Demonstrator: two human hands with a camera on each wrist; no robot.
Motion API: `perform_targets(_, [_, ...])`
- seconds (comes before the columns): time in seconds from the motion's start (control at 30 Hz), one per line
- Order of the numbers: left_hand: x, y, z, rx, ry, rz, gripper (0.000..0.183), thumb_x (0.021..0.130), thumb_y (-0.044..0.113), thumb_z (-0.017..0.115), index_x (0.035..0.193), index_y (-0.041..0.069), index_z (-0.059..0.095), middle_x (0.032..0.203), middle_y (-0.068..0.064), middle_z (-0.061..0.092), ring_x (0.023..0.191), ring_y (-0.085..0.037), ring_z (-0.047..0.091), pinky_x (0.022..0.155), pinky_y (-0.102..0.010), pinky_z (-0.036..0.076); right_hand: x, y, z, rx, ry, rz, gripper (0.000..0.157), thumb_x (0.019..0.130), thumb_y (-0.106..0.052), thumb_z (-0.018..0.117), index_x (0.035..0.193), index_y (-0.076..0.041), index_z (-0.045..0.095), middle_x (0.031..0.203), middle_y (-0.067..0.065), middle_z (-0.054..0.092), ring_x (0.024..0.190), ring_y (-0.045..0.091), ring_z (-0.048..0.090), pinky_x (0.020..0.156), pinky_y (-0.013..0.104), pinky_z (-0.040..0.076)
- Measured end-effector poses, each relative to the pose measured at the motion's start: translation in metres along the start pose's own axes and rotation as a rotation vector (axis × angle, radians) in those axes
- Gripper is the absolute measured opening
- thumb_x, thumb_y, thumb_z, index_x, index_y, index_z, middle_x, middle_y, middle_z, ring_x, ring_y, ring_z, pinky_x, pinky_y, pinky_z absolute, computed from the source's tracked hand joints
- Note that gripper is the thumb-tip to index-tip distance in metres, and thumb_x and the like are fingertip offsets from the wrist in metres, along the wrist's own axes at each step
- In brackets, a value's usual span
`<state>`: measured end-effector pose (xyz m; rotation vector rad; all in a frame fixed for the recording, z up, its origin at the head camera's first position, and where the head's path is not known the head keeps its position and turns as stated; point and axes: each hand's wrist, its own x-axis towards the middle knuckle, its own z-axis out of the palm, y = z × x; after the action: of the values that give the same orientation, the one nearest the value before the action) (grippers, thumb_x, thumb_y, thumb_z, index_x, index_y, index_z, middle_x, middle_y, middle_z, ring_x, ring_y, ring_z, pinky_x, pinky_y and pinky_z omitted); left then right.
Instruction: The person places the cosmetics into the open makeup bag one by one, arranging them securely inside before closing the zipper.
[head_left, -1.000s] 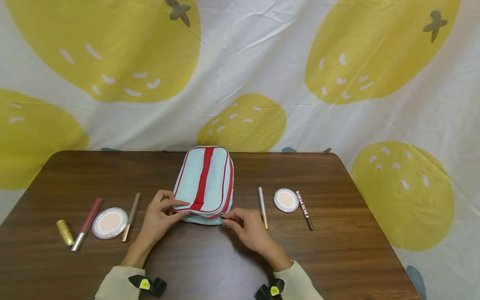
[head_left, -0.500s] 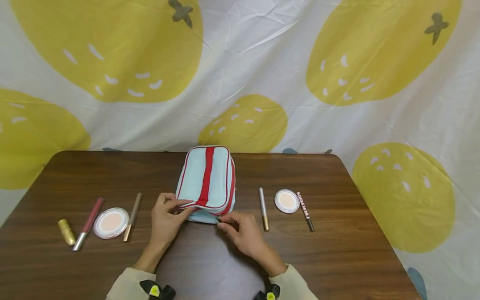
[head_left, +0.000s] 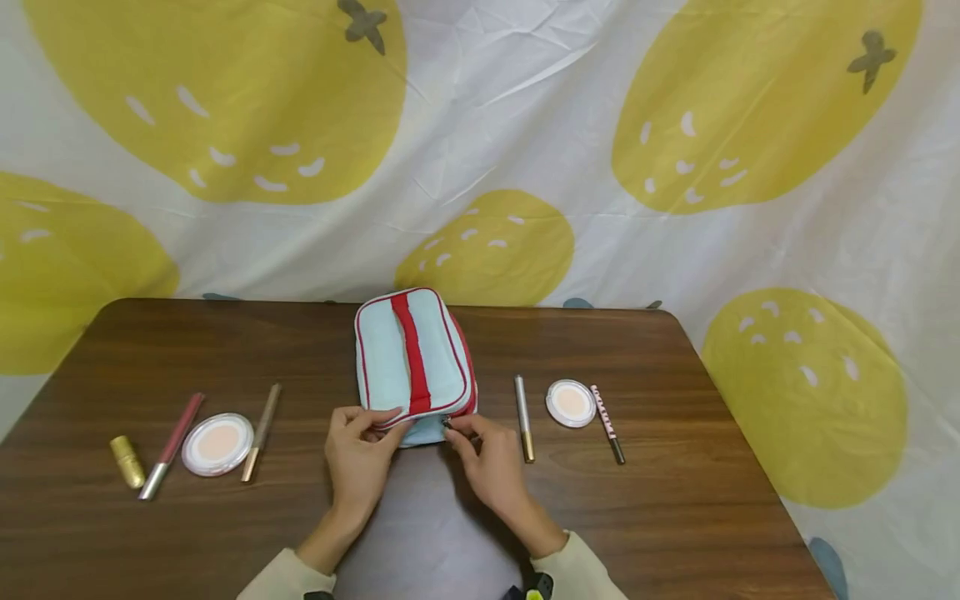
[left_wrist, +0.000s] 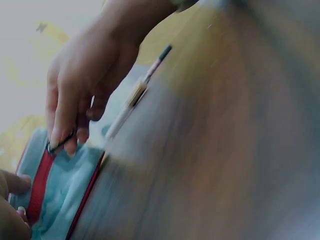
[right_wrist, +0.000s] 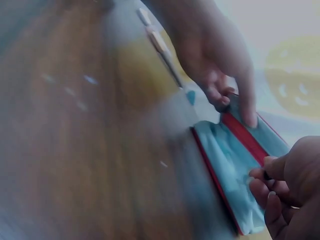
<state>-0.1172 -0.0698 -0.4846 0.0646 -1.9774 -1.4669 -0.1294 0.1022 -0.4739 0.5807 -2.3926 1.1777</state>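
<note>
A pale blue cosmetic pouch [head_left: 382, 367] with red trim and a red strap down its top lies near the back middle of the table. My left hand [head_left: 362, 458] pinches the near left edge of its top between thumb and fingers. At the near right corner, my right hand [head_left: 491, 462] pinches the small dark zipper pull [left_wrist: 61, 142], which shows in the left wrist view. The red zipper [right_wrist: 245, 137] runs along the pouch's side between both hands in the right wrist view.
Left on the brown table [head_left: 420, 542] lie a gold tube [head_left: 127, 462], a pink tube [head_left: 172, 446], a round compact [head_left: 217, 444] and a gold-brown tube [head_left: 261, 433]. Rightward are a silver-and-gold tube [head_left: 524, 419], a compact [head_left: 571, 403] and a patterned pencil [head_left: 607, 425]. A lemon-print cloth [head_left: 480, 150] hangs behind.
The pouch has turned, its far end swinging left and its near end right. My left hand has moved right with its edge, closer to the right hand, which still pinches the pull.
</note>
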Motion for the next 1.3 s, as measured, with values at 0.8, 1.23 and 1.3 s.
perform_targets(0.8, [0.081, -0.047, -0.033, 0.026, -0.638, 0.372, 0.048, 0.069, -0.012, 0.078, 0.110, 0.011, 0.070, 0.129, -0.013, 0.048, 0.088, -0.023, 0.055, 0.071, -0.036, 0.047, 0.013, 0.022, -0.032, -0.024, -0.042, 0.139, 0.008, 0.080, -0.008, 0.076, 0.088, -0.008, 0.074, 0.074, -0.003, 0.070, 0.062, 0.006, 0.060, 0.054, 0.021, 0.047])
perform_targets(1.23, [0.091, -0.038, -0.038, -0.208, -0.721, 0.249, 0.026, 0.072, -0.014, 0.073, 0.098, -0.007, 0.070, 0.123, -0.030, 0.047, 0.077, -0.033, 0.049, 0.065, -0.035, 0.041, 0.013, 0.022, -0.033, 0.016, -0.090, 0.187, 0.006, 0.082, -0.009, 0.076, 0.087, -0.010, 0.074, 0.069, -0.006, 0.067, 0.056, 0.006, 0.057, 0.050, 0.022, 0.046])
perform_targets(1.3, [0.090, -0.036, -0.038, -0.218, -0.727, 0.230, 0.028, 0.070, -0.014, 0.075, 0.097, -0.008, 0.070, 0.123, -0.031, 0.047, 0.085, -0.036, 0.051, 0.072, -0.031, 0.042, 0.013, 0.023, -0.034, 0.021, -0.101, 0.193, 0.005, 0.082, -0.009, 0.075, 0.087, -0.010, 0.074, 0.068, -0.006, 0.066, 0.056, 0.007, 0.058, 0.050, 0.022, 0.046])
